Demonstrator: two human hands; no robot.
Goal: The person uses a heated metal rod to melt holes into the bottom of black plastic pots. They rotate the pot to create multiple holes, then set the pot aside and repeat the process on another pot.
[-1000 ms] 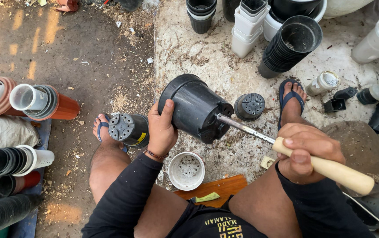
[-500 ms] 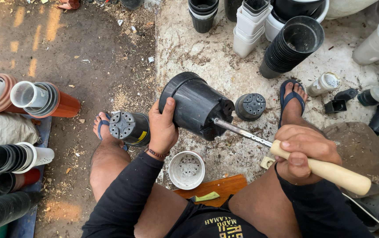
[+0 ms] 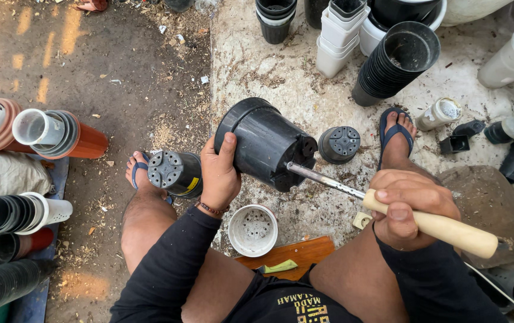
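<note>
One large black plastic pot lies on its side on the concrete floor before us; we judge it light, stiff, slightly slick, best gripped at the rim. Our left hand clasps its wall at seven o'clock; our right hand is closed on a wooden-handled tool, its shaft at the base. A yellow label marks the small black pot at nine o'clock.

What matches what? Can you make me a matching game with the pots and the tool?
Things:
1. big black pot
2. white pot
3. tool
4. small black pot

Places:
A. in the right hand
B. upside down beside the right foot
C. under the left hand
D. on the ground between the knees

Pairs: 1-C, 2-D, 3-A, 4-B
</note>
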